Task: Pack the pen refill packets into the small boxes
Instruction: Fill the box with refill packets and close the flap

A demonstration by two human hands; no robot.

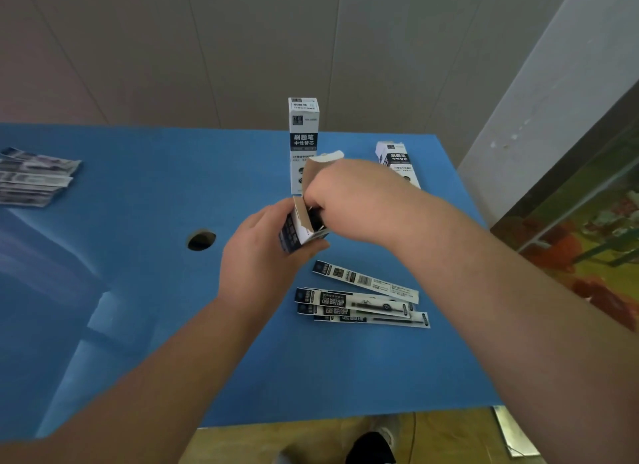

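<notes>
My left hand [257,256] grips a small white and dark box [298,233] above the middle of the blue table [138,290], its open end turned up toward me. My right hand [349,201] is at the box's mouth, fingers curled over the opening, with the brown inner flap [320,166] standing up behind them. Whether the fingers hold a packet is hidden. Several pen refill packets [363,301] lie flat on the table just below my hands. A closed box [303,135] stands upright behind, and another box [397,163] leans at the back right.
A further pile of packets [33,176] lies at the table's far left edge. A round hole [201,239] is cut in the tabletop left of my hands. A wall runs behind the table and a patterned surface [581,242] lies to the right.
</notes>
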